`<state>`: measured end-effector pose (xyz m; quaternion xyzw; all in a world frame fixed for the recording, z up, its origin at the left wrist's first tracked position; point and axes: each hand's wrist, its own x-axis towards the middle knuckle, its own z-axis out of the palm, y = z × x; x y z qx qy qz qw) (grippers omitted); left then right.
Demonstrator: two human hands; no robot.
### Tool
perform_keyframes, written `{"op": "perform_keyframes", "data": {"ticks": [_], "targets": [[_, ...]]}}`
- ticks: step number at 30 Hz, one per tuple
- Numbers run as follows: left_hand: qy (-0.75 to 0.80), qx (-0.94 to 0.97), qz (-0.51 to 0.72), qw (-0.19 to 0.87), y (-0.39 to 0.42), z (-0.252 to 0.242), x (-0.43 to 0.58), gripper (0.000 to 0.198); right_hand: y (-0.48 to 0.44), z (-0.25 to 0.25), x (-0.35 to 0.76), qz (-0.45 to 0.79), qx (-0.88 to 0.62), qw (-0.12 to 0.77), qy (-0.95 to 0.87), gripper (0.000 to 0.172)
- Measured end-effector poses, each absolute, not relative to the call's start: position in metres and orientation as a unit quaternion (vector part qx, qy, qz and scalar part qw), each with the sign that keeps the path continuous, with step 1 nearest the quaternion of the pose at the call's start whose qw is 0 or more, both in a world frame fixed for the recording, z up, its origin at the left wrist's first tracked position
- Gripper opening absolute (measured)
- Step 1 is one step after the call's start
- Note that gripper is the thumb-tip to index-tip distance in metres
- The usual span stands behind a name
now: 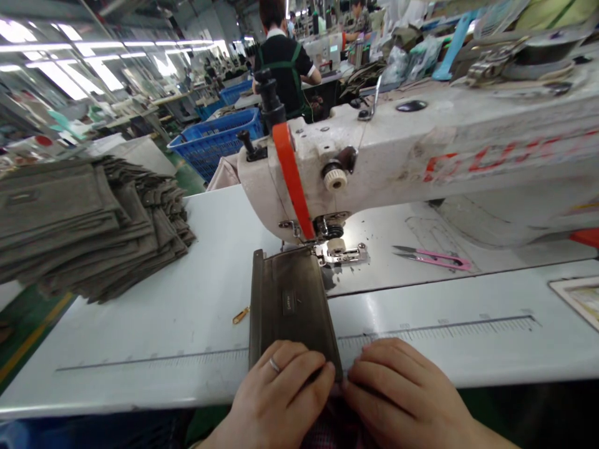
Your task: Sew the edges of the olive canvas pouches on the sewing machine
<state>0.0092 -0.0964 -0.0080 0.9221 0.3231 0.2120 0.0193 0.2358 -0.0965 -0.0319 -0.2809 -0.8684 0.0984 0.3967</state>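
Note:
A dark olive fabric pouch (292, 299) with a small label lies on the white table, its far right corner at the presser foot (344, 254) of the sewing machine (374, 156). A gold zipper pull (241, 315) sticks out at its left side. My left hand (285, 393), with a ring on one finger, grips the pouch's near edge, fingers curled together. My right hand (402, 393) is closed at the near right corner of the pouch, fingertips pressed together; what they pinch is mostly hidden.
A stack of olive fabric pieces (93, 218) sits at the left. Pink-handled snips (435, 257) lie on the machine bed. A printed ruler (435, 330) crosses the table (187, 324). Beyond are a blue crate (218, 140) and a seated person (283, 62) facing away.

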Motion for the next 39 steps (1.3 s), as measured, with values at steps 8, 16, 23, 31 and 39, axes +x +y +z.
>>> {"op": "perform_keyframes", "data": {"ticks": [8, 16, 23, 31, 39], "targets": [[0.314, 0.920, 0.226, 0.069, -0.093, -0.003, 0.013, 0.024, -0.095, -0.027, 0.237, 0.142, -0.298, 0.390, -0.860, 0.018], [0.361, 0.884, 0.250, 0.161, -0.089, 0.007, 0.016, 0.022, -0.088, -0.029, 0.235, 0.074, -0.273, 0.385, -0.879, 0.017], [0.332, 0.898, 0.270, 0.099, -0.092, -0.007, 0.013, 0.022, -0.088, -0.031, 0.234, 0.055, -0.267, 0.384, -0.882, 0.015], [0.346, 0.886, 0.265, 0.160, -0.090, 0.000, 0.013, 0.018, -0.088, -0.028, 0.236, 0.090, -0.271, 0.385, -0.877, 0.019], [0.344, 0.879, 0.306, 0.122, -0.092, 0.002, 0.016, 0.018, -0.085, -0.030, 0.233, 0.067, -0.274, 0.376, -0.883, 0.013]]}}
